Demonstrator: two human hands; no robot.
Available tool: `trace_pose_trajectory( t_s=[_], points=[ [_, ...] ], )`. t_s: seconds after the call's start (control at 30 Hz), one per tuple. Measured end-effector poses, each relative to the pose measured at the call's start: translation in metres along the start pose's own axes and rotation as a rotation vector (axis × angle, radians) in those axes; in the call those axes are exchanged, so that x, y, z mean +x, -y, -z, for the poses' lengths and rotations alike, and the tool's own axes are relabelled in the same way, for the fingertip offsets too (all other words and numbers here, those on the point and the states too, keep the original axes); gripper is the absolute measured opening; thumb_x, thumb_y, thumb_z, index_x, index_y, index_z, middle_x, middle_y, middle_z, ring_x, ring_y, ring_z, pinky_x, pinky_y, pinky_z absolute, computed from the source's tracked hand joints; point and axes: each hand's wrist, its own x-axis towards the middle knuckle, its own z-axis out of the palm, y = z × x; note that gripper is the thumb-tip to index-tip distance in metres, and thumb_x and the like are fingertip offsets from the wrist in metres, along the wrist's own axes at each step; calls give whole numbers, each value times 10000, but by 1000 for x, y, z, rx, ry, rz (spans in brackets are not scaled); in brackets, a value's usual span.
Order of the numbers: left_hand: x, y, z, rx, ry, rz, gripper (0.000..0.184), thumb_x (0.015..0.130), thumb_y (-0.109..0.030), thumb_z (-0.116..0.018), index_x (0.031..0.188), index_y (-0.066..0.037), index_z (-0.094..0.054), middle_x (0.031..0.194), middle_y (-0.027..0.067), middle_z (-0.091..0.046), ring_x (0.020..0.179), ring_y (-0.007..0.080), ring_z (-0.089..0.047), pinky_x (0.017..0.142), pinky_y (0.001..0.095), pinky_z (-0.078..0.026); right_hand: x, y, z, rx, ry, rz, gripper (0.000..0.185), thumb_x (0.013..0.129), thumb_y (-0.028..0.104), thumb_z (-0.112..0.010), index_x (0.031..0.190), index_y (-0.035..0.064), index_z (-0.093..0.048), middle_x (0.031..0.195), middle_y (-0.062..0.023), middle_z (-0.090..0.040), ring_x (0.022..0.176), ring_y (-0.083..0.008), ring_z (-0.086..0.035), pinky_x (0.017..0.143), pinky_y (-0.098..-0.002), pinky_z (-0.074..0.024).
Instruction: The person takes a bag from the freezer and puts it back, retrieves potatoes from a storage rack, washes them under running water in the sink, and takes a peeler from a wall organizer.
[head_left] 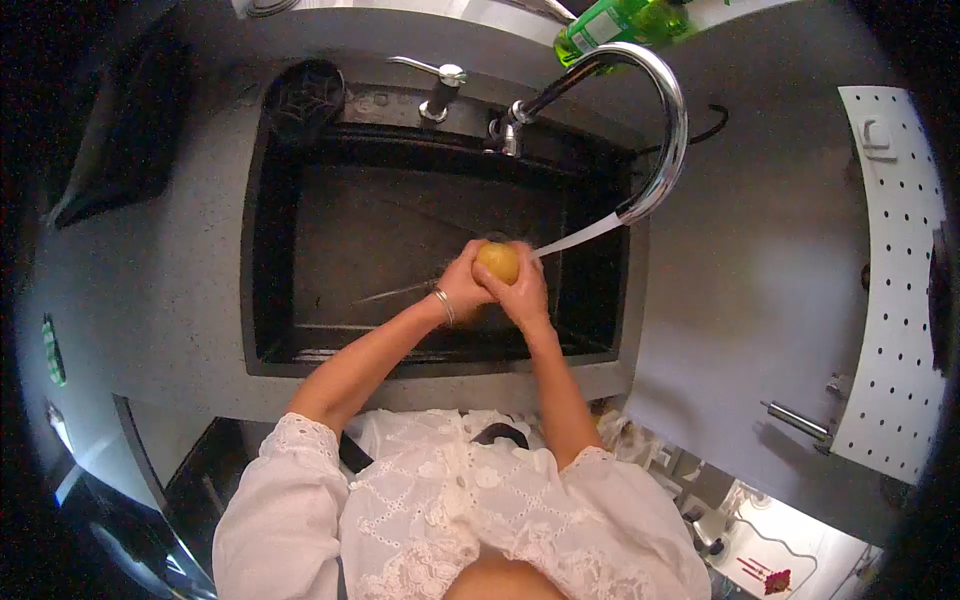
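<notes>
Over the black sink (400, 220), a round yellow fruit or vegetable (498, 262) is held between both hands. My left hand (465, 288), with a bracelet at the wrist, wraps its left side. My right hand (524, 292) closes round its right side. Water streams from the curved chrome faucet (670, 130) and reaches the right hand and the yellow item. Parts of the fingers are hidden behind it.
A soap dispenser (440, 92) and a black round item (305, 95) stand at the sink's back edge. A green bottle (620, 28) lies behind the faucet. A white perforated panel (895, 280) is at the right.
</notes>
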Motion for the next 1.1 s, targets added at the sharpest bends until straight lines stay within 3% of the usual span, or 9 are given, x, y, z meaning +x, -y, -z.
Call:
trace_pose_trajectory(
  t_s=[0.1,0.2,0.3,0.33,0.43,0.67,0.87,0.93,1.1],
  points=[
    [-2,-23,1,144,-55,-8,798,500,-259,-802,1166,-58,-411,1049,145,-555,982,262,-548,848,340,-436,4,-15,-18,247,-50,-139,502,766,362,-609,1091,-7,-502,1044,-220,-551,936,-351,-549,818,-383,-427],
    [-11,-33,2,231,-75,-35,783,488,-283,-796,1141,-53,-430,1030,149,-564,963,279,-556,834,342,-440,15,-42,-31,630,-48,-513,428,810,328,-557,1077,-5,-518,1003,-212,-572,918,-346,-560,821,-384,-424],
    [-12,-47,1,304,-75,-1,735,488,-290,-790,1097,-52,-454,998,146,-570,937,297,-559,808,350,-446,16,-30,-10,512,91,-348,382,828,280,-540,1085,-1,-519,1043,-192,-560,943,-326,-550,824,-377,-421],
    [-12,-50,0,323,-68,25,718,488,-292,-788,1081,-51,-462,986,145,-571,928,303,-560,799,353,-448,11,-18,-6,466,68,-99,363,824,254,-555,1082,1,-520,1072,-177,-542,977,-316,-529,838,-378,-413],
    [-2,-29,-6,293,-91,-48,694,517,-325,-785,1079,-60,-477,986,135,-581,900,260,-576,798,347,-455,4,9,0,208,-1,120,335,826,223,-557,1081,8,-520,1089,-159,-530,1009,-303,-509,855,-369,-406],
    [-11,-45,2,425,-128,-85,663,498,-298,-776,1034,-42,-481,989,158,-554,917,326,-549,784,375,-448,11,-17,2,482,75,-16,323,829,203,-549,1099,29,-521,1037,-148,-568,951,-288,-550,830,-360,-430],
    [-11,-51,3,471,-98,-40,669,497,-284,-767,1054,-49,-480,1009,153,-546,937,334,-536,795,379,-447,4,9,2,231,-3,78,296,864,235,-495,1063,17,-520,930,-146,-595,879,-265,-574,798,-340,-441],
    [-9,-40,5,545,-127,-173,668,496,-285,-766,1055,-51,-484,1010,154,-546,940,340,-533,796,382,-447,6,4,-9,271,-29,-13,281,872,255,-482,1009,13,-523,902,-150,-589,847,-265,-571,769,-351,-445],
    [-14,-39,17,582,-96,-131,689,482,-303,-772,1060,-56,-488,1019,157,-546,943,342,-534,796,386,-448,18,-20,-39,635,5,-319,267,898,290,-447,908,36,-528,907,-117,-574,843,-224,-536,733,-349,-429]
  ],
)
